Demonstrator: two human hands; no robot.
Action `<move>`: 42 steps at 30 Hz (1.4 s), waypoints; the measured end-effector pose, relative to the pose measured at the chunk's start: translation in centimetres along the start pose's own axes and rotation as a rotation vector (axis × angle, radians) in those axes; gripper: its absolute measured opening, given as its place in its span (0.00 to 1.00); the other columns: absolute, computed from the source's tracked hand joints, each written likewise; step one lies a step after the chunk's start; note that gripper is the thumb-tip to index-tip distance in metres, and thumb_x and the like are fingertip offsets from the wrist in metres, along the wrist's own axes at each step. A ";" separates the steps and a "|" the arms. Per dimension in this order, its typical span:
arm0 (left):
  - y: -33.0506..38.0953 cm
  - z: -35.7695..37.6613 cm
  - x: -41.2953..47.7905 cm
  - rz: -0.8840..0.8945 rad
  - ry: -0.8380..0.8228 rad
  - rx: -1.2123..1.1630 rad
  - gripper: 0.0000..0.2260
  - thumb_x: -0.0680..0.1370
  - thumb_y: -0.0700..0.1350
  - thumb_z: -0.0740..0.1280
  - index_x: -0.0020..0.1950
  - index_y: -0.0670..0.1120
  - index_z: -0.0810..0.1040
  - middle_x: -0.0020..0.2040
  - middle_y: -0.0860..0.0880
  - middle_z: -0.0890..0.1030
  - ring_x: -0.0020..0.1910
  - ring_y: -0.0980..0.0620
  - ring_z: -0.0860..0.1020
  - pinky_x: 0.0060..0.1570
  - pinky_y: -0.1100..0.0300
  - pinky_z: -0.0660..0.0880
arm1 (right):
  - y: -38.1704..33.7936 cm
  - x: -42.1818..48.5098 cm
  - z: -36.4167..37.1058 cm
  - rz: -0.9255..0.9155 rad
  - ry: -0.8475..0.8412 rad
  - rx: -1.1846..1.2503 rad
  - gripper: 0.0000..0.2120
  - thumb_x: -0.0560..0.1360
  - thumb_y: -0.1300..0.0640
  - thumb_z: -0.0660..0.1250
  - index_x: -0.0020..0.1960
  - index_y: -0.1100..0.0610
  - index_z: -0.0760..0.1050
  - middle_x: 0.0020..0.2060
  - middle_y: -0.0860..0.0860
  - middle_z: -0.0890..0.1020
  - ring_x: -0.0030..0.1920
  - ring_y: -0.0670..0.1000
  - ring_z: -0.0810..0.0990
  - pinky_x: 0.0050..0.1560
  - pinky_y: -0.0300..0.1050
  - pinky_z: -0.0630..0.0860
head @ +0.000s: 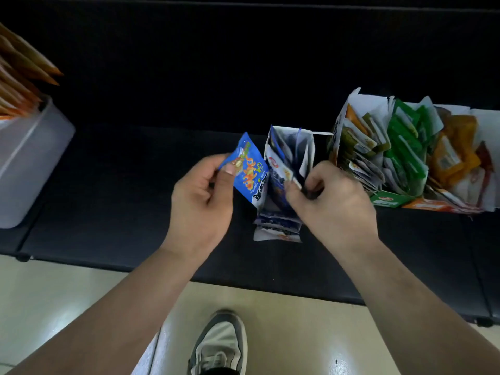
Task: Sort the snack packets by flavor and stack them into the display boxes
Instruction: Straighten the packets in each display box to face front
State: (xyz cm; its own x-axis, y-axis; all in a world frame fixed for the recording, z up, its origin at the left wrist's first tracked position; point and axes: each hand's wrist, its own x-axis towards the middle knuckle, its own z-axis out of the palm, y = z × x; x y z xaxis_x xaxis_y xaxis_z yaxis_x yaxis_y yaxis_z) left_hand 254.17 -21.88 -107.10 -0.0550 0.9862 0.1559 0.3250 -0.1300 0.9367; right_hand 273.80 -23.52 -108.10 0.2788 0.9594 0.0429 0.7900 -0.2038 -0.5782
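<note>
One packet (247,171) in the left hand (198,196), just left of a narrow box (307,155). Box between both hands, more packets (278,169) standing in it. Right hand (332,201) holding its right side. Just right of that hand, full boxes (387,200) in a row. Far left of the left hand, a tub (29,163). All on one bench (121,190).

The blue packet (247,169) in the left hand (200,201) is glossy plastic film, the box (307,155) by the right hand (332,201) thin matt card, the black top (121,198) beneath both matt.
</note>
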 end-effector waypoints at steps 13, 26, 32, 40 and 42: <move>-0.3 -2.3 1.5 -0.097 0.282 -0.198 0.14 0.78 0.34 0.64 0.59 0.47 0.80 0.47 0.51 0.85 0.38 0.55 0.80 0.33 0.61 0.76 | -0.5 0.0 -0.5 0.072 0.041 0.144 0.18 0.74 0.45 0.76 0.38 0.52 0.69 0.30 0.47 0.76 0.33 0.51 0.76 0.33 0.50 0.74; -0.8 3.7 -0.7 -0.664 0.143 -0.606 0.11 0.84 0.31 0.60 0.64 0.40 0.75 0.54 0.41 0.86 0.50 0.48 0.86 0.47 0.56 0.84 | 0.6 -2.3 -3.1 -0.011 -0.401 0.871 0.13 0.70 0.69 0.65 0.49 0.59 0.84 0.44 0.51 0.88 0.43 0.45 0.84 0.41 0.34 0.76; -0.3 4.3 -0.8 -0.613 0.062 -0.518 0.08 0.84 0.34 0.62 0.61 0.41 0.76 0.54 0.44 0.86 0.53 0.48 0.87 0.53 0.54 0.84 | -0.2 -3.0 -2.8 0.043 -0.134 0.692 0.02 0.80 0.58 0.72 0.49 0.53 0.84 0.42 0.46 0.88 0.43 0.45 0.86 0.44 0.35 0.79; -0.8 3.1 -1.7 -0.343 -0.117 -0.256 0.11 0.82 0.33 0.61 0.56 0.44 0.81 0.44 0.45 0.86 0.45 0.55 0.84 0.47 0.64 0.79 | -1.4 -1.8 -3.6 0.142 -0.159 0.904 0.07 0.86 0.55 0.61 0.55 0.44 0.75 0.51 0.53 0.85 0.36 0.58 0.88 0.37 0.56 0.86; -0.7 2.5 -1.9 -0.314 -0.175 -0.226 0.13 0.80 0.29 0.58 0.50 0.40 0.82 0.40 0.40 0.84 0.41 0.56 0.82 0.43 0.71 0.73 | -1.4 -1.9 -3.5 0.121 -0.120 0.898 0.06 0.86 0.55 0.61 0.54 0.44 0.74 0.50 0.53 0.84 0.36 0.59 0.88 0.36 0.58 0.86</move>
State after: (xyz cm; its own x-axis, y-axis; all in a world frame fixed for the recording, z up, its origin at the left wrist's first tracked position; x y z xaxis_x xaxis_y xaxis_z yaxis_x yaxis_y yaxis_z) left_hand 256.38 -23.40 -108.81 0.0494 0.9814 -0.1856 0.1017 0.1800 0.9784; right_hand 274.12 -25.71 -104.51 0.2337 0.9655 -0.1149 0.0234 -0.1237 -0.9920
